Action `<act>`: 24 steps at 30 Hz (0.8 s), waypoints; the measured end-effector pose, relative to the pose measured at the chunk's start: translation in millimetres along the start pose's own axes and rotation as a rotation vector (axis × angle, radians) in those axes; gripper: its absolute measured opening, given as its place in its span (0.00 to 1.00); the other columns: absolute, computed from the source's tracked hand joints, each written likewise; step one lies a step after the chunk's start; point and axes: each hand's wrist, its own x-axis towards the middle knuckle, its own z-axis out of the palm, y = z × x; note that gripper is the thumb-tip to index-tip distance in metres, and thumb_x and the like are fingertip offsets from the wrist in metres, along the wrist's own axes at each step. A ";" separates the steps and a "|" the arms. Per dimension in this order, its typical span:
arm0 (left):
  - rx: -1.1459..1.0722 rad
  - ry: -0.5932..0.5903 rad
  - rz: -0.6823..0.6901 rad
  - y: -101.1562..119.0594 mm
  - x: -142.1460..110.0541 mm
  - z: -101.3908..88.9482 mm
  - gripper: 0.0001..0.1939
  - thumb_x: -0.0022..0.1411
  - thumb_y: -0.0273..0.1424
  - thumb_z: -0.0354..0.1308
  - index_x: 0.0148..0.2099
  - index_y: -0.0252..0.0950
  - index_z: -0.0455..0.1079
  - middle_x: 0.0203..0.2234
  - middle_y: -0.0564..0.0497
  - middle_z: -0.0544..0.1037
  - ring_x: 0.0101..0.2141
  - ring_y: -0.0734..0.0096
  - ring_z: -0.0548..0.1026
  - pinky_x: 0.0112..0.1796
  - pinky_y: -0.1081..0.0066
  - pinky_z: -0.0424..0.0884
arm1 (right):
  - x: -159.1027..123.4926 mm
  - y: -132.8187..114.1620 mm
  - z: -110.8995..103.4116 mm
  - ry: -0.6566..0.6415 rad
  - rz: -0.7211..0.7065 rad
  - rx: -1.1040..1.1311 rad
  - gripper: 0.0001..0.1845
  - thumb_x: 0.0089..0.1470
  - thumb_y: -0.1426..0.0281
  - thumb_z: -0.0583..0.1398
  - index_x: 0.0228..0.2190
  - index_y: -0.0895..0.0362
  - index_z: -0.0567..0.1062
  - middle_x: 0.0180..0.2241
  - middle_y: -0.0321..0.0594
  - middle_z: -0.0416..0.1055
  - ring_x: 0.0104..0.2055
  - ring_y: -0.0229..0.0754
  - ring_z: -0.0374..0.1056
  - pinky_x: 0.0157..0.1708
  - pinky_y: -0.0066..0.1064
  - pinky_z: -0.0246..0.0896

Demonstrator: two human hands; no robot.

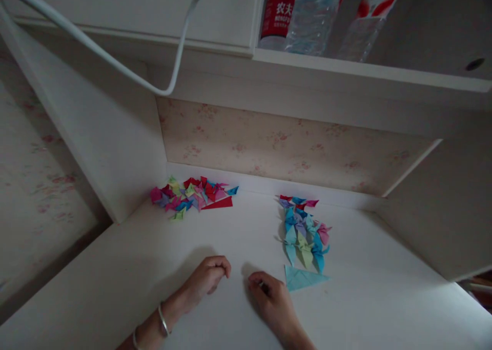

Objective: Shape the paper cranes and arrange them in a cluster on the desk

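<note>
My left hand (208, 275) is curled shut above the white desktop, with nothing seen in its fingers. To the right of it, apart from it, my right hand (270, 294) has its fingers and thumb bent together; nothing shows in them either. A folded light-teal paper triangle (303, 278) lies just beyond and right of my right hand. Behind that triangle sits a group of folded paper cranes (305, 250) in blue, green, purple, red and pink. At the back left, a heap of colourful folded paper pieces (188, 193) lies beside a flat red paper piece (220, 203).
The white desk (184, 247) is bounded by a left side panel (103, 114) and a right panel (434, 211). Overhead, a shelf edge (365, 72) carries a red-labelled bottle (277, 14) and other clear bottles (313, 19). A white bent lamp arm or rod (115, 60) hangs at upper left.
</note>
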 end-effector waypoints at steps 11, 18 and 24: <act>-0.012 0.035 -0.012 5.5 2.6 1.1 0.08 0.43 0.30 0.47 0.25 0.35 0.67 0.08 0.63 0.51 0.12 0.81 0.47 0.17 0.75 0.40 | 135.9 -60.9 30.2 -0.103 -0.138 -0.409 0.16 0.57 0.69 0.49 0.44 0.56 0.72 0.41 0.38 0.74 0.36 0.37 0.71 0.38 0.28 0.63; 0.065 0.046 -0.067 -1.9 10.5 -0.6 0.09 0.46 0.31 0.50 0.27 0.36 0.71 0.09 0.62 0.53 0.13 0.79 0.50 0.17 0.75 0.43 | 208.0 -77.0 75.7 -0.171 -0.166 -0.663 0.23 0.54 0.71 0.53 0.52 0.54 0.67 0.54 0.45 0.64 0.48 0.46 0.68 0.45 0.37 0.63; 0.106 0.055 -0.056 -3.7 14.5 0.7 0.08 0.47 0.28 0.51 0.26 0.35 0.72 0.11 0.59 0.60 0.17 0.75 0.58 0.21 0.75 0.53 | 224.7 -81.0 84.7 -0.244 -0.204 -0.842 0.24 0.55 0.70 0.53 0.55 0.53 0.64 0.52 0.50 0.66 0.46 0.51 0.70 0.39 0.42 0.67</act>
